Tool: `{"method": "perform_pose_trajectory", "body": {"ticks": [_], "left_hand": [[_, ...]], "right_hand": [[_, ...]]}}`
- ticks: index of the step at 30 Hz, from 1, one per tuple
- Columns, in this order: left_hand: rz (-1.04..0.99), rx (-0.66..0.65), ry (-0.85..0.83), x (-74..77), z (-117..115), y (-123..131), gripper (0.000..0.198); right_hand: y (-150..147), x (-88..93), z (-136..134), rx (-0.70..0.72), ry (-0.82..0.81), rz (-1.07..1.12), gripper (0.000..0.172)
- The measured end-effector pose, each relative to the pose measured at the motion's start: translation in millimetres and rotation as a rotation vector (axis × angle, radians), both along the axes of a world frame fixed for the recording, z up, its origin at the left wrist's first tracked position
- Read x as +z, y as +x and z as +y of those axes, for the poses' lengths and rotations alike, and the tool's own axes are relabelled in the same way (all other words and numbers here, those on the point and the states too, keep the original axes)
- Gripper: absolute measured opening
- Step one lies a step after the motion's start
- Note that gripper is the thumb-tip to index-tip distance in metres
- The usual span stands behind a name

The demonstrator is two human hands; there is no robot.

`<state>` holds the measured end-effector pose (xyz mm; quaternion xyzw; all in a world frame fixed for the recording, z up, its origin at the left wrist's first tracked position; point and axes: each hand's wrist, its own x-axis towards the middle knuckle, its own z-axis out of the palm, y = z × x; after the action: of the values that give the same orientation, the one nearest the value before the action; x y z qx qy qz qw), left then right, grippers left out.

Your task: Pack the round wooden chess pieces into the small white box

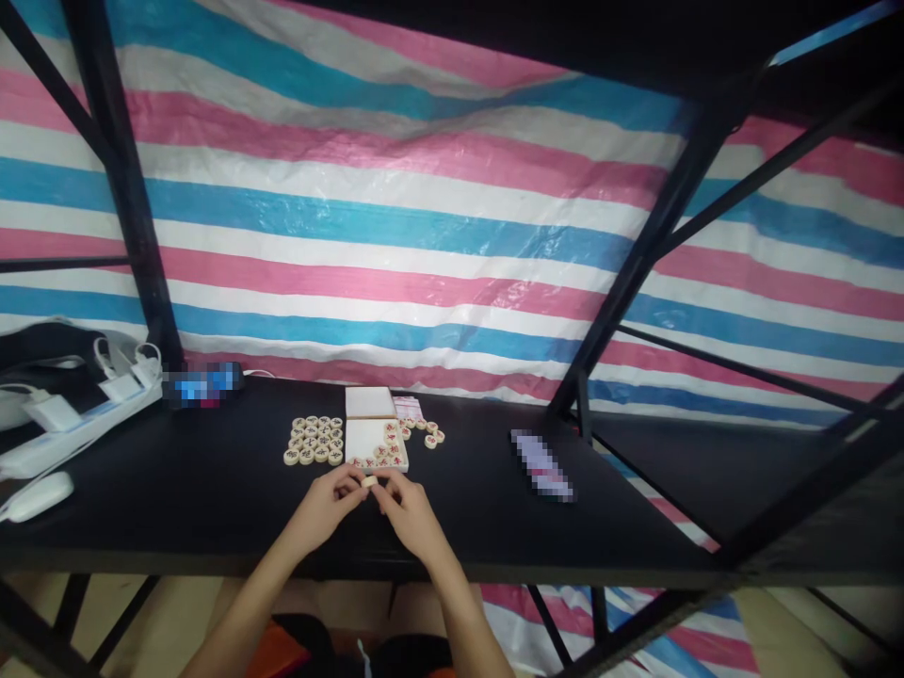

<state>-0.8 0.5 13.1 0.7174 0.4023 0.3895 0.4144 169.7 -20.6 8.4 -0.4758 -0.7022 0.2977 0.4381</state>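
Both hands meet at the near middle of a black table (212, 499). My left hand (326, 504) and my right hand (408, 513) pinch one round pale game piece (368, 481) between their fingertips. Just beyond them lies a white open box (373, 438) with several round pieces along its near and right sides; its lid (369, 402) lies behind it. To the left of the box, several more round pieces (314, 440) with red and dark marks lie in neat rows. A few loose pieces (429, 434) sit right of the box.
A white power strip with plugged chargers (77, 410) and a white device (39, 496) lie at the far left. A blurred item (201, 386) sits at the back, another blurred flat item (542, 465) to the right. Black frame bars (621, 282) rise around the table against a striped tarp.
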Motion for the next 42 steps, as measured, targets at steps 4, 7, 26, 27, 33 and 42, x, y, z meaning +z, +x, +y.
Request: {"method": "perform_pose_trajectory", "body": {"ticks": [4,7,26,27,33,42], "left_hand": [[0.002,-0.016,0.018,0.8,0,0,0.020],[0.020,0.002,0.034,2.3,0,0,0.023],[0.061,0.184,0.177,-3.3,3,-1,0.029],[0.073,0.195,0.199,-4.7,3,-1,0.030],[0.239,0.194,0.255,-11.9,4,1,0.033],[0.373,0.222,0.282,-10.1,3,2,0.029]], "right_hand": [[0,3.1,-1,0.024,-0.021,0.044,0.022],[-1,3.2,-3,0.039,-0.015,0.096,0.020],[-1,7.8,7,-0.072,0.077,0.054,0.017],[-1,10.6,13,-0.112,0.101,0.032,0.018],[-4,27.1,61,-0.218,0.123,-0.341,0.014],[-7,26.5,85,-0.205,0.136,-0.674,0.014]]}}
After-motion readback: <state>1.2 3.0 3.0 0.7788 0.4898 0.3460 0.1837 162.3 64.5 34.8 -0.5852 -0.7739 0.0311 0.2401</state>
